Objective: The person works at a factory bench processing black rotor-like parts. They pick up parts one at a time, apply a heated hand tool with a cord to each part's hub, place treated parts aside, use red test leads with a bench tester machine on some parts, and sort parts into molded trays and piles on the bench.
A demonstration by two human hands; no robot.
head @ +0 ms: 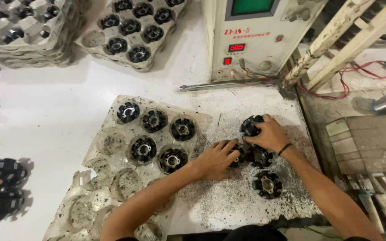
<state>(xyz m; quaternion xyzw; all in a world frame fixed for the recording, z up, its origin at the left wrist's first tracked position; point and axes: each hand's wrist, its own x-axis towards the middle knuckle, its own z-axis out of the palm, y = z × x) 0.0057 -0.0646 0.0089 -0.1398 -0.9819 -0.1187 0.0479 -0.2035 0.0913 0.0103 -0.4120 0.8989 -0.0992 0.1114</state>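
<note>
Black round part [251, 125] | right hand [271, 134] grip clamped on it | left hand [215, 158] grip closed on second part [237, 156]

Left hand [217, 158]: palm down, fingers curled, forearm running back toward seven o'clock.
Right hand [269, 134]: fingers clenched, forearm toward five o'clock.

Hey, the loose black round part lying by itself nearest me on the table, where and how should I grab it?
Probably take the lone black part by its outer toothed rim, coming straight down from above. It lies flat with its open centre facing up, and there is bare table all round it. The right hand is nearest; its forearm passes just beside the part.
</note>
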